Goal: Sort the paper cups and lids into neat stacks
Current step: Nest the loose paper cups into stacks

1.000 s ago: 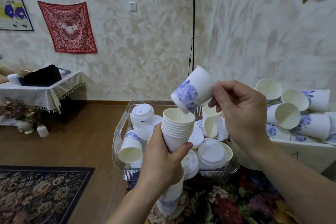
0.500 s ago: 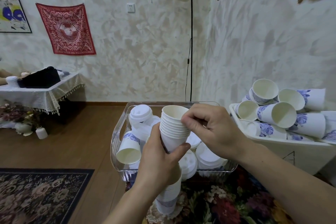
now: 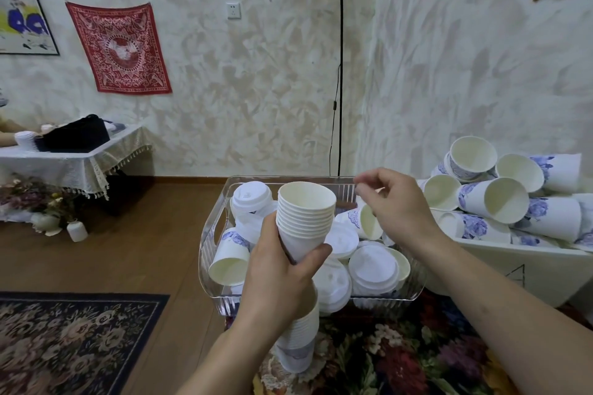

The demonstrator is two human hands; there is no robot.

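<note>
1. The clear bin (image 3: 214,234) stands on a surface with a flowered cloth (image 3: 385,359), and I take this bin as the landmark.
2. The left hand (image 3: 276,279) is in front of the bin. Its grip is clenched around a stack of cups (image 3: 305,218), which stands with the openings up, a little tilted, above the near part of the bin.
3. The right hand (image 3: 398,202) hovers above the far right part of the bin. Its fingers are loosely bent and grasp nothing.
4. Inside the bin lie white lids (image 3: 373,269) and some loose cups; one cup (image 3: 229,261) lies on its side at the left wall.
5. A second stack of cups (image 3: 298,343) stands in front of the bin, partly hidden under the left hand.
6. To the right of the bin, a white box (image 3: 513,269) carries a pile of cups (image 3: 507,199) with blue flowers, lying on their sides.
7. Behind the bin stands a floor lamp (image 3: 340,74).
</note>
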